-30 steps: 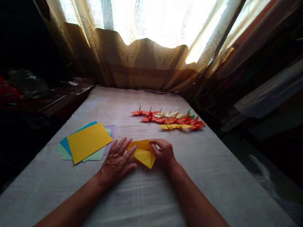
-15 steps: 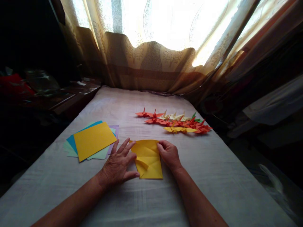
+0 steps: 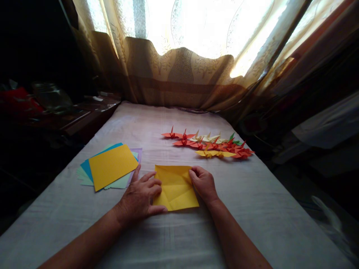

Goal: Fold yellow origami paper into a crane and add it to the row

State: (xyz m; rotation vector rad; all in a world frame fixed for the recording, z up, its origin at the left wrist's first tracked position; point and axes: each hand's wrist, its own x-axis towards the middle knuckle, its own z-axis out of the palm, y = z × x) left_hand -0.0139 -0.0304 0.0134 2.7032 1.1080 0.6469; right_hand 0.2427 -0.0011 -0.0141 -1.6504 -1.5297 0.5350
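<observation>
A creased sheet of yellow paper [image 3: 178,188] lies between my hands on the white cloth. At its left edge my left hand [image 3: 143,192] rests with fingers spread, the thumb along the near left corner and the fingertips on the paper. My right hand [image 3: 204,185] pinches the upper right edge of the sheet between thumb and fingers. Left of my left hand is a fanned stack of coloured paper [image 3: 113,166], a yellow sheet on top with blue, pale green and purple ones showing beneath.
Several folded paper cranes [image 3: 213,145] in red, yellow, cream and green stand in rows beyond my right hand. The white-clothed surface [image 3: 157,243] reaches back to a curtain [image 3: 179,82]. A dark side table [image 3: 84,112] with cluttered items adjoins its left edge.
The yellow paper has opened out wider; the folded flap at its left is gone from sight. My right hand has moved slightly right with its edge, and my left fingers have drawn in.
</observation>
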